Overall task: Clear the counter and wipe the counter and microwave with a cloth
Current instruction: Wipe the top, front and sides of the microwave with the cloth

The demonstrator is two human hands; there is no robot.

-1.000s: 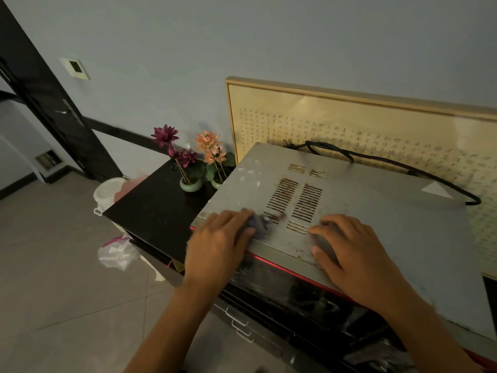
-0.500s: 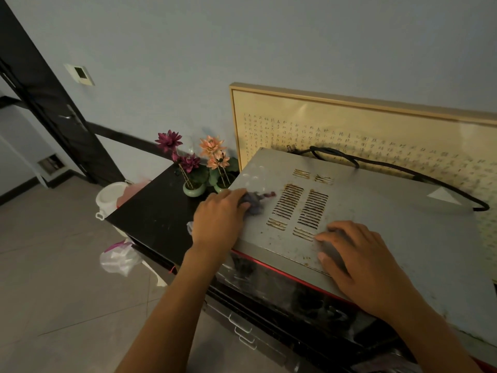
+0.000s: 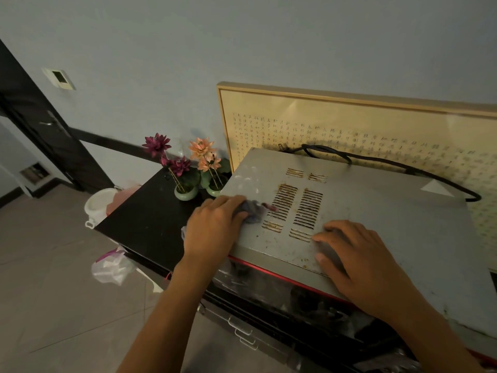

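The microwave (image 3: 376, 219) has a grey metal top with rusty vent slots and stains, and it stands on a black counter (image 3: 145, 219). My left hand (image 3: 215, 227) presses a small grey-purple cloth (image 3: 252, 210) onto the top's left side, just left of the vents. Part of the cloth is hidden under my fingers. My right hand (image 3: 360, 265) lies flat, fingers apart, on the top near its front edge, right of the vents. It holds nothing.
Two small green pots of pink and purple flowers (image 3: 188, 170) stand on the counter left of the microwave. A black power cord (image 3: 390, 164) lies along the back of its top. A framed calligraphy panel (image 3: 349, 125) leans on the wall. A white bin (image 3: 100, 204) and plastic bag (image 3: 113, 267) sit on the floor.
My left hand has slid the cloth from the front edge up and back along the left side of the top. The right hand has stayed in place.
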